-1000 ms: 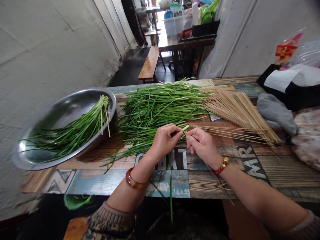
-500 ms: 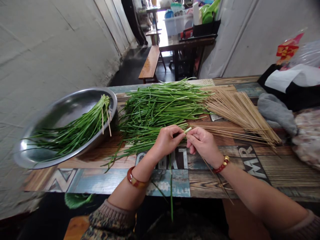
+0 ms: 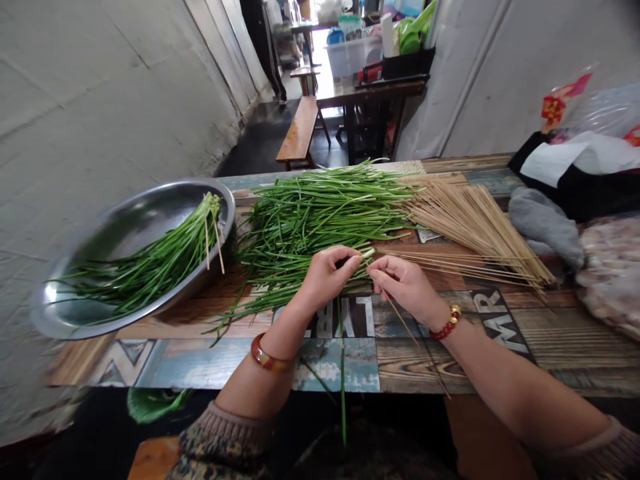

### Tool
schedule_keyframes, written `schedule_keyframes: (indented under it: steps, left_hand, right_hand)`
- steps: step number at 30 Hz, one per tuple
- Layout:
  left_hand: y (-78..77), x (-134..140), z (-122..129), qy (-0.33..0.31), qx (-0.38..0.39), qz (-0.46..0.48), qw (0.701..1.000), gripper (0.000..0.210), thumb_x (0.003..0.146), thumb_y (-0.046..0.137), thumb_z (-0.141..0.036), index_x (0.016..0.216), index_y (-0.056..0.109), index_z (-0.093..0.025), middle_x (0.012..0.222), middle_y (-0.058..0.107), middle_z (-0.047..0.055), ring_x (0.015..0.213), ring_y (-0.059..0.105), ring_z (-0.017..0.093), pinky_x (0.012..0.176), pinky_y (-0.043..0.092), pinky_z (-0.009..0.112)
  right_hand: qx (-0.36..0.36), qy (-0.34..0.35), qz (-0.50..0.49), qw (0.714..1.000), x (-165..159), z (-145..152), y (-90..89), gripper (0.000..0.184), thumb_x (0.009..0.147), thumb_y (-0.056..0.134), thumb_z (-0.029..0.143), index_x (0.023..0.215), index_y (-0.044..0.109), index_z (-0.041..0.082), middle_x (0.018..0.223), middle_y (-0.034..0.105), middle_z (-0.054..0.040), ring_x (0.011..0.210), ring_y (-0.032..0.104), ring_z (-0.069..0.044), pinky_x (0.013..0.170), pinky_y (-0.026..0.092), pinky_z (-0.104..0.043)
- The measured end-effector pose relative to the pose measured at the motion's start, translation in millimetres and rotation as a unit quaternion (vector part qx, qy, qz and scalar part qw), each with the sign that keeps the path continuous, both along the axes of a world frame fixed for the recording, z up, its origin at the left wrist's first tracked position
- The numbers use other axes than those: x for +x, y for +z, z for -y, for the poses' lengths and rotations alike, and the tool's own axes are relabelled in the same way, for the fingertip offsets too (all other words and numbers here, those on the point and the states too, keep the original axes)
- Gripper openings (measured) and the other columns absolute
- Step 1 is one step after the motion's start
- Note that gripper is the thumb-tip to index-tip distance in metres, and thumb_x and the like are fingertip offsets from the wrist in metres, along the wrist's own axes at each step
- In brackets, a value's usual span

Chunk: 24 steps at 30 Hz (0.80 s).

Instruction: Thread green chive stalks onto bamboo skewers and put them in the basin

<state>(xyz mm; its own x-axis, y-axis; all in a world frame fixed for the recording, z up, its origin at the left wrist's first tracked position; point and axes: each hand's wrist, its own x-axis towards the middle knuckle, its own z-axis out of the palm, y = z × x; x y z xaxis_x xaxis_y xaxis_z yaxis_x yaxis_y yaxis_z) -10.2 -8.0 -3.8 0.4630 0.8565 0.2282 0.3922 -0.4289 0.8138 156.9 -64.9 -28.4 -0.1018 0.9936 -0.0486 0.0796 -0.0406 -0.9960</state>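
My left hand (image 3: 327, 275) pinches a few chives by their pale ends (image 3: 369, 254), with green leaves hanging below the hand past the table's front edge. Close to those ends, my right hand (image 3: 406, 285) is closed on a thin bamboo skewer (image 3: 401, 317) that slants down to the right. Whether the skewer's tip has pierced the stalks cannot be made out. Behind my hands lies a broad heap of green chives (image 3: 325, 210). To its right is a fanned pile of bamboo skewers (image 3: 480, 223), several of them lying apart nearer my right hand.
A steel basin (image 3: 150, 193) at the left holds chives threaded on two skewers (image 3: 207, 245). At the right are a grey cloth-like bundle (image 3: 543, 223) and a filled clear bag (image 3: 613, 273). Beyond the table (image 3: 210, 363) stand a bench (image 3: 300, 130) and another table.
My fingertips have drawn slightly apart. My right hand has turned, so more of the skewer shows beneath it. The chives' pale ends have tilted and shifted a little left. The view has moved slightly.
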Motion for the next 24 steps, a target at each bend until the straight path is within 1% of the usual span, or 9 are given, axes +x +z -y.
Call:
schedule_keyframes:
  steps: [3,7,10,13,18,21,24]
  left_hand:
    - [-0.8,0.4,0.7,0.002,0.019,-0.011,1.000,0.019,0.085,0.056,-0.023,0.079,0.071,-0.014,0.073,0.069,0.004,0.067,0.061,0.013,0.064,0.045,0.023]
    - [-3.7,2.0,2.1,0.011,0.071,-0.034,0.997,0.018,0.086,0.056,-0.022,0.078,0.071,-0.015,0.070,0.068,0.004,0.066,0.060,0.012,0.063,0.044,0.023]
    - [-5.1,3.1,2.7,-0.010,0.088,-0.038,0.995,0.019,0.086,0.055,-0.022,0.076,0.070,-0.015,0.068,0.066,0.003,0.064,0.058,0.012,0.060,0.041,0.022]
    - [-5.7,4.1,3.4,-0.035,0.081,-0.040,0.995,0.022,0.087,0.054,-0.022,0.073,0.069,-0.015,0.068,0.064,0.003,0.064,0.057,0.012,0.059,0.041,0.022]
    - [-7.8,6.7,5.4,-0.055,0.072,-0.046,0.995,0.023,0.088,0.054,-0.023,0.070,0.067,-0.015,0.067,0.063,0.003,0.065,0.057,0.012,0.061,0.041,0.022]
    - [-7.6,6.1,5.6,-0.058,0.070,-0.049,0.995,0.023,0.088,0.053,-0.022,0.073,0.068,-0.015,0.070,0.065,0.004,0.067,0.058,0.012,0.063,0.042,0.023]
    - [-4.6,1.8,3.4,-0.073,0.065,-0.060,0.993,0.019,0.088,0.054,-0.022,0.083,0.072,-0.016,0.076,0.068,0.004,0.071,0.062,0.013,0.065,0.044,0.023]
  right_hand:
    - [0.026,-0.011,0.058,0.998,-0.8,0.5,-0.6,0.025,0.087,0.054,0.041,0.083,0.060,0.017,0.058,0.055,0.0036,0.044,0.049,-0.008,0.045,0.038,-0.021]
    - [0.074,-0.032,0.118,0.990,-2.1,1.0,-3.8,0.024,0.089,0.049,0.037,0.077,0.058,0.019,0.058,0.054,0.0035,0.044,0.048,-0.009,0.045,0.038,-0.021]
    - [0.109,-0.049,0.146,0.982,-3.3,1.3,-7.1,0.023,0.090,0.049,0.035,0.074,0.056,0.020,0.058,0.055,0.0026,0.046,0.049,-0.010,0.047,0.038,-0.022]
    - [0.114,-0.054,0.143,0.982,-4.0,1.5,-9.6,0.023,0.090,0.048,0.034,0.072,0.055,0.020,0.058,0.055,0.0023,0.047,0.049,-0.010,0.047,0.038,-0.022]
    - [0.081,-0.058,0.112,0.989,-3.9,0.3,-10.9,0.025,0.089,0.049,0.034,0.069,0.054,0.019,0.058,0.056,0.0022,0.045,0.049,-0.009,0.047,0.039,-0.022]
    - [0.025,-0.046,0.042,0.998,-4.6,-1.4,-10.2,0.025,0.087,0.052,0.038,0.072,0.054,0.018,0.060,0.058,0.0018,0.046,0.053,-0.009,0.048,0.042,-0.021]
    - [-0.039,-0.030,-0.031,0.998,-4.7,-1.9,-9.2,0.026,0.085,0.052,0.043,0.079,0.053,0.018,0.060,0.059,0.0032,0.044,0.053,-0.008,0.043,0.041,-0.020]
